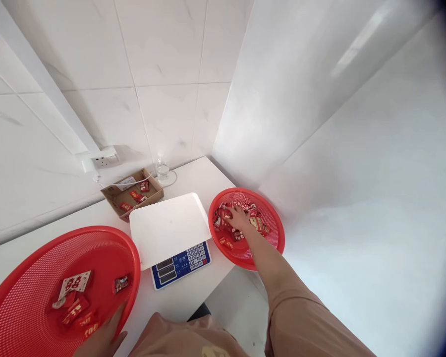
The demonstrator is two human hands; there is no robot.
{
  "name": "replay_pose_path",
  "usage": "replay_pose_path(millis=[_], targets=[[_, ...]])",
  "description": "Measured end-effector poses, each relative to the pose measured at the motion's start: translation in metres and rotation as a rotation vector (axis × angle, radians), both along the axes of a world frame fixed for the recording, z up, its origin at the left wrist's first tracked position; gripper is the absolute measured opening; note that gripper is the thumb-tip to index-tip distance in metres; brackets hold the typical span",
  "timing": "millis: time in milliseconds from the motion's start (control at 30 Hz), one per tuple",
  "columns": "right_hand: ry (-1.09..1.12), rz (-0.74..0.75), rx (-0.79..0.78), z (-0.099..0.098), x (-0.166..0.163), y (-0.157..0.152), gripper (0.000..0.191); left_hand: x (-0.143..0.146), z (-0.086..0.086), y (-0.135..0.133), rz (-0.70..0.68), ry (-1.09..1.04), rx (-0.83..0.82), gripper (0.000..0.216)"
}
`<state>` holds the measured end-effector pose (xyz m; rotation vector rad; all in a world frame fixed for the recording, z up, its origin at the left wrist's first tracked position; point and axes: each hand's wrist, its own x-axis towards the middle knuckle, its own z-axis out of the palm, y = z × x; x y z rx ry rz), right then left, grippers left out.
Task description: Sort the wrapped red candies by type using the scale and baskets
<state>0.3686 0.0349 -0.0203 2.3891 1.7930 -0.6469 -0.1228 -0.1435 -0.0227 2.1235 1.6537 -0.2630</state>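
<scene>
On the left stands a large red plastic basket [113, 235] with mesh sides. Several small red wrapped packets [76, 310] and a white-and-red one [75, 282] lie in it. My left hand [106, 334] grips its near rim, fingers inside and thumb outside. My right hand [240, 219] reaches into a smaller red basket [278, 223], fingers apart and touching a pile of red wrapped packets [258, 223]. What lies under those fingers is partly hidden. Between the baskets sits a digital scale [186, 265] with a bare white pan [171, 225].
Behind the scale, a cardboard box [154, 194] holds several red packets. A clear cup-like container [163, 171] stands beside it near the wall. A white cable runs to a wall socket [102, 161]. The white table [196, 292] meets walls at the back and right.
</scene>
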Motion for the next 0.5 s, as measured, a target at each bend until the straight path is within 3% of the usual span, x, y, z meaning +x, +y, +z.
replay_pose_path(millis=[133, 267, 400, 500], targets=[[0.053, 0.134, -0.005, -0.003, -0.011, -0.048, 0.044, 0.013, 0.022, 0.011, 0.012, 0.032, -0.143, 0.055], [0.153, 0.095, 0.034, 0.007, 0.005, -0.083, 0.036, 0.023, 0.036, 0.019, 0.048, 0.039, -0.191, 0.056], [0.173, -0.036, -0.061, 0.023, 0.029, -0.087, 0.018, 0.026, 0.041, 0.021, 0.048, 0.052, -0.215, 0.056], [0.120, -0.090, -0.039, 0.026, 0.034, -0.075, 0.019, 0.027, 0.042, 0.020, 0.045, 0.084, -0.210, 0.057]])
